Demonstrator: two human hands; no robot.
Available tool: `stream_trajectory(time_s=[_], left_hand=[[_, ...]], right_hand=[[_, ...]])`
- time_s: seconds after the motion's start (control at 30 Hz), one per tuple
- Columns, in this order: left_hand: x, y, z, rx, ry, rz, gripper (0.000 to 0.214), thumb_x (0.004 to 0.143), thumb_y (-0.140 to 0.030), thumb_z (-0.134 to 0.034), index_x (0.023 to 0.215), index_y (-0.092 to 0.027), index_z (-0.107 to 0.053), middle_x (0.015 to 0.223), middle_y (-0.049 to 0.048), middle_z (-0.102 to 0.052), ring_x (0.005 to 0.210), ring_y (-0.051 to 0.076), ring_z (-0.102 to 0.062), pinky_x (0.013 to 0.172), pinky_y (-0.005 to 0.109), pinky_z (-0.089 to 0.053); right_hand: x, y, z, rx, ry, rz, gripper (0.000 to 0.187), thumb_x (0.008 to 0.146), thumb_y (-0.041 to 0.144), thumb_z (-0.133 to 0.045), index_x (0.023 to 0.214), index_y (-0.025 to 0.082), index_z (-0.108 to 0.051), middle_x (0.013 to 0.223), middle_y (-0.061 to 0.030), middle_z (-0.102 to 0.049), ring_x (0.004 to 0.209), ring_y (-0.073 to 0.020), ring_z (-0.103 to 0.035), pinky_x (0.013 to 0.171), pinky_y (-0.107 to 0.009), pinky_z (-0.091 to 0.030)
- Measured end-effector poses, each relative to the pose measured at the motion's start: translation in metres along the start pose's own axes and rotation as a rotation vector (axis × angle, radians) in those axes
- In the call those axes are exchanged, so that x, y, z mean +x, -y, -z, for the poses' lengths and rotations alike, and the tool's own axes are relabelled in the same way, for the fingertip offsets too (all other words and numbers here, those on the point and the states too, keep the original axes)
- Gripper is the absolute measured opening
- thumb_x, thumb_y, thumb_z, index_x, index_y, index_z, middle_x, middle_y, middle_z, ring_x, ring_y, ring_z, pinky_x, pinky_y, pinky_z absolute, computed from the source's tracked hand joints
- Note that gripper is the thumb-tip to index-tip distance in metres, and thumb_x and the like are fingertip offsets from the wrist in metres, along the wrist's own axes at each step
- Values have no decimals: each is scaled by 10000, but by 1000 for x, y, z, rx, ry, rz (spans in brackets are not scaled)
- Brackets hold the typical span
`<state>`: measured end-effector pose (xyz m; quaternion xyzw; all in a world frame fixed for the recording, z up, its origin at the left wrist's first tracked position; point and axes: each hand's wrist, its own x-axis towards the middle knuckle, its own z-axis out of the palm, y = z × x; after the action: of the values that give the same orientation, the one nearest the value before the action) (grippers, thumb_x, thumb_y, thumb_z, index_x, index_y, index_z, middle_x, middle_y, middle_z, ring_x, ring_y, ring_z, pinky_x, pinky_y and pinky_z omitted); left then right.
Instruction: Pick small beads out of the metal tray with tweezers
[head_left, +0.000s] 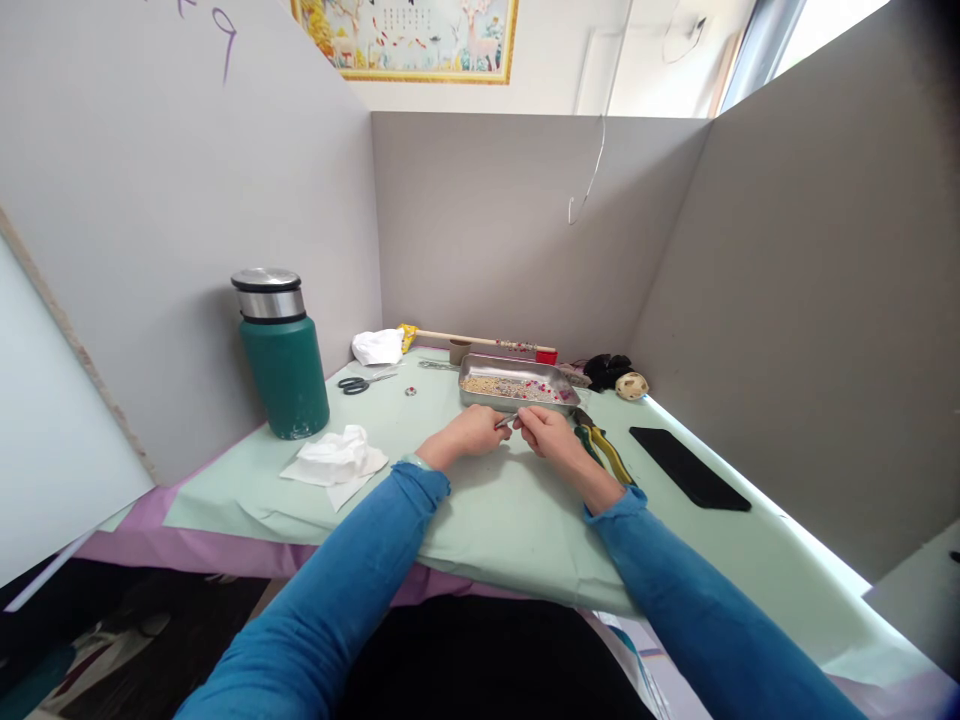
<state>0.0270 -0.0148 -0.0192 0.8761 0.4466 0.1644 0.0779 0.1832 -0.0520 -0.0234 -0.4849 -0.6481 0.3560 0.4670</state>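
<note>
At frame center, the left hand [475, 430] grips a slender metallic tool [507, 420]; the right hand [553, 434] pinches at its tip, contents indiscernible. A metal bead tray [517, 368] sits just above.

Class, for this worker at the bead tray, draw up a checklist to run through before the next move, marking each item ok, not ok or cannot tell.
1. Left hand holding the slim metal item: ok.
2. Right hand's exact grip: cannot tell, too small.
3. Metal tray upright: ok.
4. Pliers well clear of the right forearm: not ok, close beside it.
5. Green flask upright: ok.
</note>
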Motion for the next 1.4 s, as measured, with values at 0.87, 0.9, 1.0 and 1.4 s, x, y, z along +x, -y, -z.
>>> stream_trajectory(time_s=[0.87,0.9,1.0,1.4], left_hand=[[-1,0,0,-8,-19,-20,293,832,-323,-458,795,-144,-686,720,73,-674,643,167,-564,640,262,-411],[-1,-1,1,-14,-22,-23,292,834,-321,-457,796,-145,-687,719,72,-674,641,165,-563,641,261,-412],[-2,-2,2,-43,-29,-26,280,837,-307,-462,803,-147,-688,723,64,-676,637,155,-561,648,255,-417],[-1,-1,0,-21,-52,-22,297,838,-321,-463,792,-147,-699,734,78,-684,656,168,-574,660,263,-423]], right_hand=[[0,0,0,3,-2,9,348,786,492,-476,673,167,-526,465,58,-381,412,-71,-292,424,-229,-229],[0,-1,0,18,-1,11,349,784,496,-481,674,167,-525,466,58,-377,412,-70,-287,419,-228,-224],[1,-1,0,60,2,11,355,778,507,-496,678,168,-522,473,60,-370,412,-66,-271,408,-225,-212],[2,-2,0,45,-3,22,350,784,499,-491,671,169,-525,469,59,-374,414,-69,-286,414,-227,-226]])
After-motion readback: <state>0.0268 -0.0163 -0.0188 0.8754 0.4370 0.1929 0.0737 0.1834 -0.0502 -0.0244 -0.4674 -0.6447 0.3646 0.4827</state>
